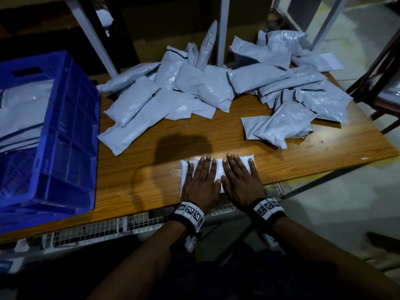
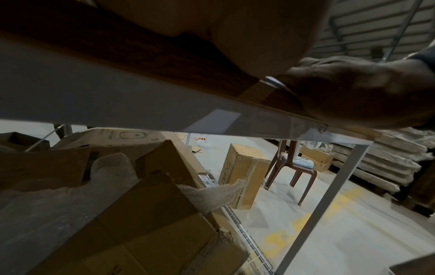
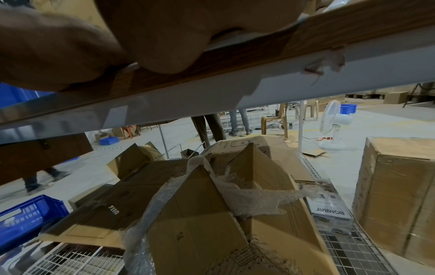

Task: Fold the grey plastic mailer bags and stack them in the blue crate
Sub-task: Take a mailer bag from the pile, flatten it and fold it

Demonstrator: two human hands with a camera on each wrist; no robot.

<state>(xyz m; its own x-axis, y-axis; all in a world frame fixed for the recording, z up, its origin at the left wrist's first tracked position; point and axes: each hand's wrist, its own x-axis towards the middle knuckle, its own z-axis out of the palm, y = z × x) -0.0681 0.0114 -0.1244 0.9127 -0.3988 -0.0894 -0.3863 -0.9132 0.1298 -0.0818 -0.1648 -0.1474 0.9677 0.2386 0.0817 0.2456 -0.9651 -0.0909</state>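
Observation:
A folded grey mailer bag lies near the front edge of the wooden table. My left hand and right hand lie side by side on it, palms down and fingers straight, pressing it flat. The blue crate stands on the table's left end with folded grey bags stacked inside. A loose pile of grey mailers covers the back of the table, with more at the right. The wrist views look under the table edge and show only the heel of each hand; the fingers are hidden there.
A dark chair stands off the table's right end. White metal uprights rise behind the pile. A wire shelf with cardboard boxes and bubble wrap sits under the table. Bare wood shows between the crate and my hands.

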